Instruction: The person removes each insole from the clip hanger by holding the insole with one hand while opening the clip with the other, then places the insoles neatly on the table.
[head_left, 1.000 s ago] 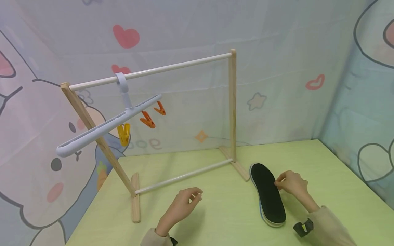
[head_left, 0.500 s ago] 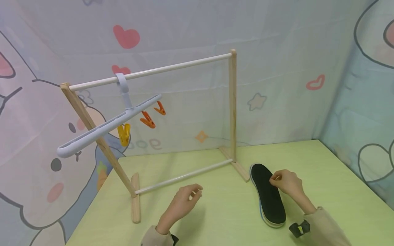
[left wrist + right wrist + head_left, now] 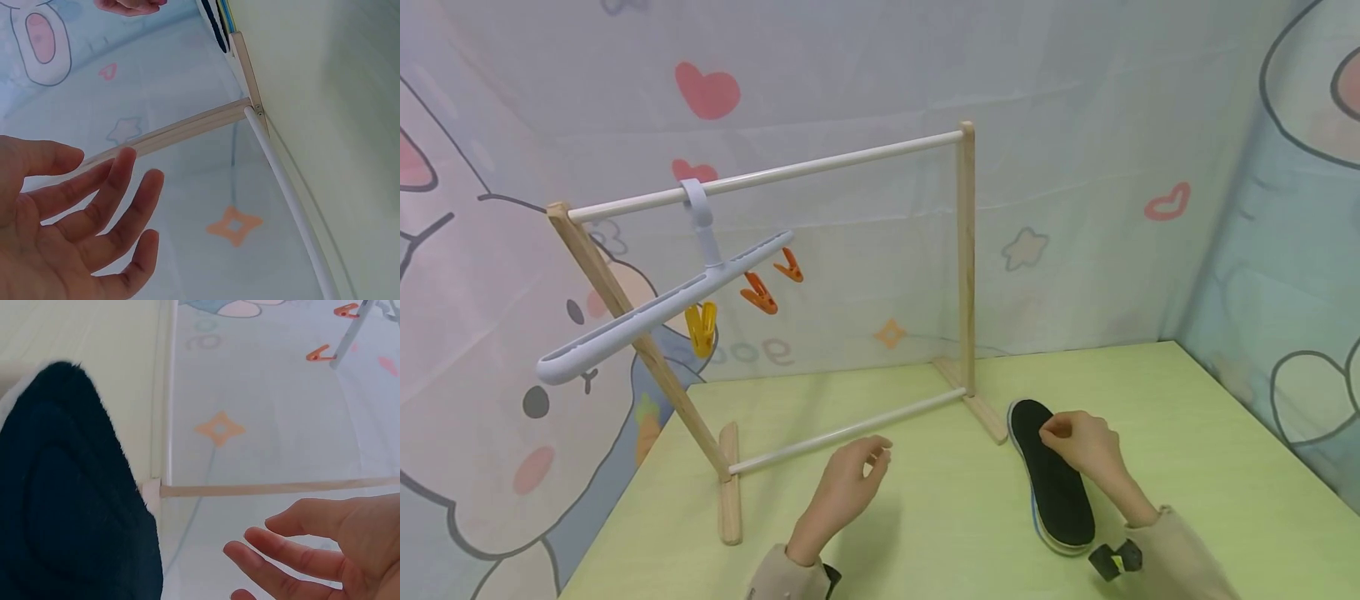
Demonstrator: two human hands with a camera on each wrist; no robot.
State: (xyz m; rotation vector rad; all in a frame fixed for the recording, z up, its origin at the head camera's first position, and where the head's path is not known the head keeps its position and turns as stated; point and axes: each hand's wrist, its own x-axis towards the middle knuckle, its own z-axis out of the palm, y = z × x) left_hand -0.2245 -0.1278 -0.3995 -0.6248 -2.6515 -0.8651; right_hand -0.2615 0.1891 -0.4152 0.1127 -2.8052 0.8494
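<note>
A black insole [image 3: 1060, 504] lies on the table, with pale and blue layers showing along its edge. My right hand [image 3: 1086, 446] hovers over its upper half, fingers loosely bent. In the right wrist view a gap separates that hand [image 3: 337, 550] from the insole [image 3: 69, 494], and its fingers hold nothing. My left hand [image 3: 847, 482] is raised above the table in front of the rack, and the left wrist view shows its fingers [image 3: 134, 215] spread, slightly bent and holding nothing.
A wooden drying rack [image 3: 967, 258] with white bars stands on the pale green table [image 3: 947, 533]. A light grey hanger [image 3: 662, 310] hangs from its top bar, bearing a yellow clip [image 3: 702, 329] and two orange clips [image 3: 760, 294]. Patterned cloth [image 3: 1075, 125] backs the table.
My right hand has shifted leftward from the insole's right edge to above its middle. My left hand has risen slightly. The insole, rack and hanger have stayed put.
</note>
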